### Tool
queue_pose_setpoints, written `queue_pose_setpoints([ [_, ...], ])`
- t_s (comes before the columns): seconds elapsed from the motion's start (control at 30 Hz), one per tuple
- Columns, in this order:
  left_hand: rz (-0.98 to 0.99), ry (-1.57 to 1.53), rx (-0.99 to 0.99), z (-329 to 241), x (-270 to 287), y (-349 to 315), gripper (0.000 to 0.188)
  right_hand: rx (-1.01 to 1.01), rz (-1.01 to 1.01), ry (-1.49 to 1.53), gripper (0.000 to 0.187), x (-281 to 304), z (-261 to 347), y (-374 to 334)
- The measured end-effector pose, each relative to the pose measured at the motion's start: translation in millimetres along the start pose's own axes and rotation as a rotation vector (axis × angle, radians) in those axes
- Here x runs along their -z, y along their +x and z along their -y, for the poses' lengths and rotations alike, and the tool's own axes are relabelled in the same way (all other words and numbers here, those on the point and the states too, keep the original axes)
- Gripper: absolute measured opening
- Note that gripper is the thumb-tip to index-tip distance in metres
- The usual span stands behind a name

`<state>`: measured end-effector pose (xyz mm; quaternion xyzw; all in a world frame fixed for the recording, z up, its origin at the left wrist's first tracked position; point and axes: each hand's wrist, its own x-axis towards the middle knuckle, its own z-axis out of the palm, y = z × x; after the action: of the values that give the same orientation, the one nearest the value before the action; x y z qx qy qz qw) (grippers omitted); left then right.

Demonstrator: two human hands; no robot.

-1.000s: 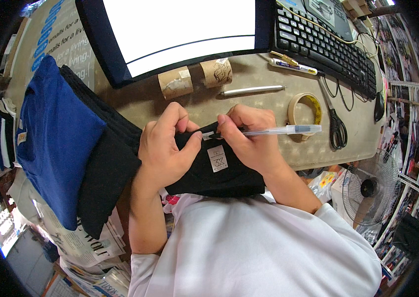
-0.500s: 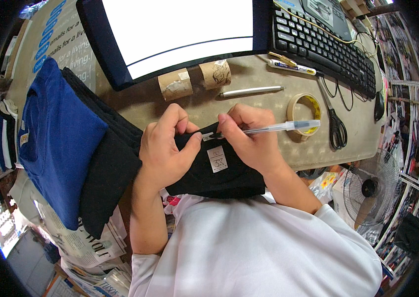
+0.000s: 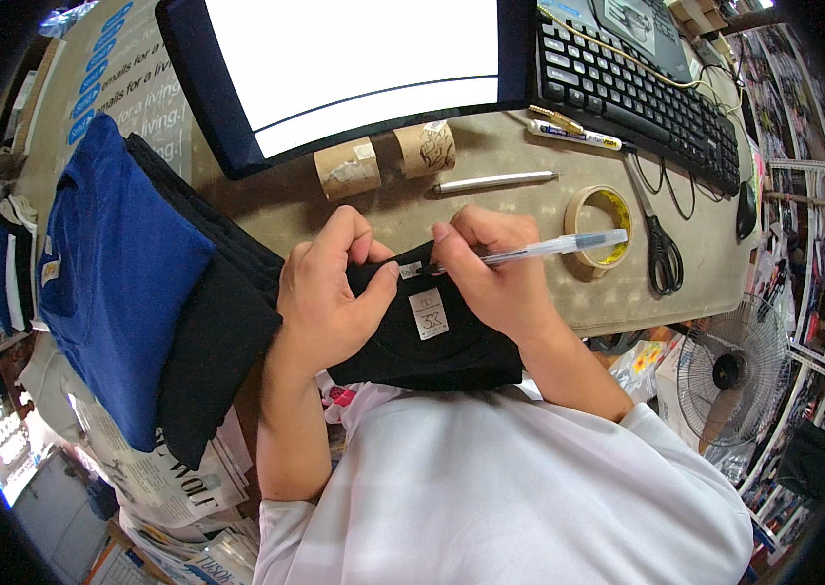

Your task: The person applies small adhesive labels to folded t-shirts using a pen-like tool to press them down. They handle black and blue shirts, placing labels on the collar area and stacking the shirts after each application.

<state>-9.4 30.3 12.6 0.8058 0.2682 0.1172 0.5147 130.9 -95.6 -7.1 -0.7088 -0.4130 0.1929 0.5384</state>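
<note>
A folded black garment [image 3: 383, 356] lies at the desk's near edge against my body, with a white sticker label [image 3: 429, 314] on it and a small white neck tag [image 3: 411, 270] above. My left hand [image 3: 334, 292] pinches the garment's collar at the left of the tag. A clear-barrelled pen [image 3: 554, 246] is gripped in my right hand [image 3: 495, 278], its tip at the tag's right end and its back end pointing right. To the left rests a stack of folded clothes, a blue shirt [image 3: 130, 283] over black ones [image 3: 222, 322].
A lit screen [image 3: 364, 58] stands at the back, with two cardboard rolls [image 3: 347, 168] before it. Around the right side lie a white stylus-like stick [image 3: 495, 182], a marker [image 3: 578, 135], a tape roll [image 3: 578, 229], scissors [image 3: 664, 258], and a black keyboard [image 3: 637, 102]. Beyond is a fan [image 3: 725, 370].
The pen's back end has tipped slightly and its tip has shifted a little at the tag. Both hands otherwise stay nearly in place.
</note>
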Motion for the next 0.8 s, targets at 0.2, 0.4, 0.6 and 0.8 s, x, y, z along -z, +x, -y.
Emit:
queue_pose_setpoints([
  [0.2, -0.003, 0.012, -0.032, 1.1, 0.3, -0.1, 0.030, -0.014, -0.009, -0.001, 0.033, -0.1, 1.1, 0.6],
  [0.4, -0.004, -0.006, -0.007, 3.9, -0.8, -1.0, 0.032, -0.017, -0.011, 0.027, 0.034, 0.5, 1.1, 1.4],
  [0.6, 0.014, -0.006, 0.021, -0.4, 0.5, -1.0, 0.034, -0.067, -0.033, 0.059, 0.033, -0.3, 0.3, -0.5],
  [0.8, 0.015, 0.006, 0.024, 2.6, 0.1, -1.9, 0.033, -0.053, -0.062, 0.063, 0.033, 0.0, 0.8, -0.5],
])
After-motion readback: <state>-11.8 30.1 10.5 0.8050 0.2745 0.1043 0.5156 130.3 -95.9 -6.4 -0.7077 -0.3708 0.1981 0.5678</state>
